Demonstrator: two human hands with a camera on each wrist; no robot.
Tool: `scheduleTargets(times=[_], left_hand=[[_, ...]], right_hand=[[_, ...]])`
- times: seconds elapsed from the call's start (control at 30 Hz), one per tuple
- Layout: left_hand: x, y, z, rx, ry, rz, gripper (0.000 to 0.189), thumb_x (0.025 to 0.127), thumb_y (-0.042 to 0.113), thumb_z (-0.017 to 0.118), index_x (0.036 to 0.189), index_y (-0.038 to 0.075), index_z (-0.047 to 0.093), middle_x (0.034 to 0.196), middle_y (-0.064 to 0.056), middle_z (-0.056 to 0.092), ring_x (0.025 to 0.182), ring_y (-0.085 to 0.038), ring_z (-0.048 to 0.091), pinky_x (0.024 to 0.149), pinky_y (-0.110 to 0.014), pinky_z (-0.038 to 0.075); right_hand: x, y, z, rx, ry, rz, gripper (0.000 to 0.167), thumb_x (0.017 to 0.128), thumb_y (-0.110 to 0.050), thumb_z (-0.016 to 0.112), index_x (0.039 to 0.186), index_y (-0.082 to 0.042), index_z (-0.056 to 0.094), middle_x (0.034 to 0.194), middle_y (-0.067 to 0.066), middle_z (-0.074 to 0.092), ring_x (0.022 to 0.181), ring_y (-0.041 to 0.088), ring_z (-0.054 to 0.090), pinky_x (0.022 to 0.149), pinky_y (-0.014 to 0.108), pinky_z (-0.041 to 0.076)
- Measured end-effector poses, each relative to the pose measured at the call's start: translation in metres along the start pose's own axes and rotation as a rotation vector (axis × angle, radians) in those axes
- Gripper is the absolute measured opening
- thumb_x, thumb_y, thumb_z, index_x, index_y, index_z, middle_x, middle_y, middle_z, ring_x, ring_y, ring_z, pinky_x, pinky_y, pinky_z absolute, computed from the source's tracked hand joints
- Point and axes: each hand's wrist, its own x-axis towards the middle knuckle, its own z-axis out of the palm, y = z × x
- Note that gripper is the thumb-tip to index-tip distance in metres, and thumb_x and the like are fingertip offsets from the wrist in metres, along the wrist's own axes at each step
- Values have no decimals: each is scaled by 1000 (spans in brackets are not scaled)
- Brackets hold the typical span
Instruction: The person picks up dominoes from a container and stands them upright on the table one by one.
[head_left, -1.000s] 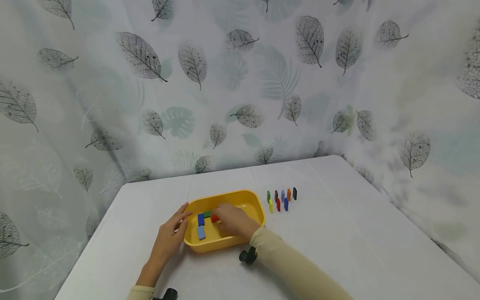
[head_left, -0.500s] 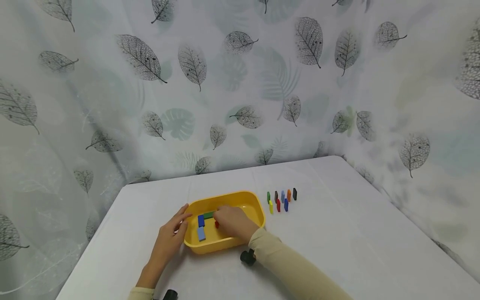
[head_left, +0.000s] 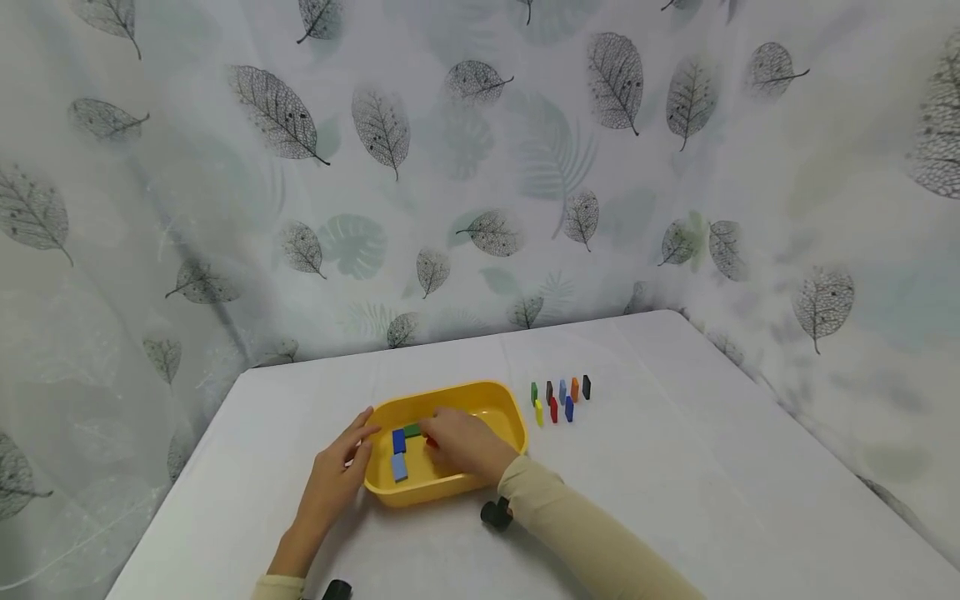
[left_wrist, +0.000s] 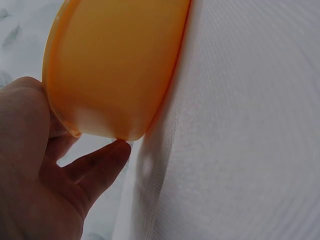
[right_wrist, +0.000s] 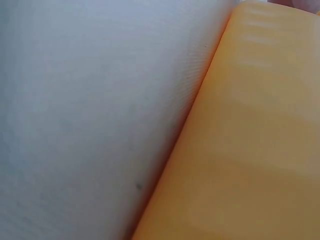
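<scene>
In the head view my right hand (head_left: pixel 465 442) reaches into a yellow tray (head_left: pixel 495 396), pinching a red domino (head_left: pixel 431 444) that its fingers mostly hide. Left of it inside the tray lie a green domino (head_left: pixel 412 431), a dark blue domino (head_left: pixel 399 441) and a light blue domino (head_left: pixel 399 467). My left hand (head_left: pixel 335 475) touches the tray's left end with fairly straight fingers. The left wrist view shows fingertips against the tray's outer wall (left_wrist: pixel 120 65). In the right wrist view the tray's side (right_wrist: pixel 260 135) fills the right half; the right hand's grasp is out of sight there.
Right of the tray, several coloured dominoes stand upright on the white table (head_left: pixel 675 467) in two rows, among them a yellow domino (head_left: pixel 538 412) in front and a black domino (head_left: pixel 587 387) at the back right. A leaf-patterned curtain (head_left: pixel 480 192) hangs behind.
The red domino has shifted slightly under my right fingers, and less of it shows than one second ago. My left hand stays at the tray's end. The head view has shifted slightly.
</scene>
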Motion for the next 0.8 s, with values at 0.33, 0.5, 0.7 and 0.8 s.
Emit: scheduleTargets(times=[0.33, 0.5, 0.7, 0.8], left_hand=[[-1, 1, 0, 7, -1, -4, 32, 108, 9, 54, 137, 6, 67, 160, -4, 46, 142, -29, 48, 102, -49, 52], [0, 2, -1, 9, -1, 2, 31, 108, 9, 55, 136, 5, 67, 160, -4, 46, 142, -30, 48, 102, -49, 52], [-1, 2, 0, 10, -9, -11, 31, 108, 10, 54, 137, 5, 67, 160, -4, 45, 143, -29, 46, 104, -49, 51], [-1, 2, 0, 12, -7, -10, 31, 108, 9, 54, 136, 5, 67, 160, -3, 45, 143, -29, 46, 104, -49, 50]], right_hand=[[-2, 1, 0, -8, 2, 25, 21, 92, -24, 82, 106, -14, 69, 88, -4, 59, 78, 12, 53, 72, 19, 51], [-2, 2, -1, 38, 18, 32, 21, 92, -23, 83, 106, -14, 70, 87, -5, 59, 78, 11, 53, 71, 19, 51], [-3, 1, -2, 84, 13, 46, 19, 91, -22, 83, 104, -14, 70, 84, -6, 59, 77, 12, 53, 68, 20, 50], [-3, 1, -2, 75, 29, 41, 18, 91, -22, 82, 101, -14, 69, 83, -6, 58, 75, 11, 52, 66, 20, 49]])
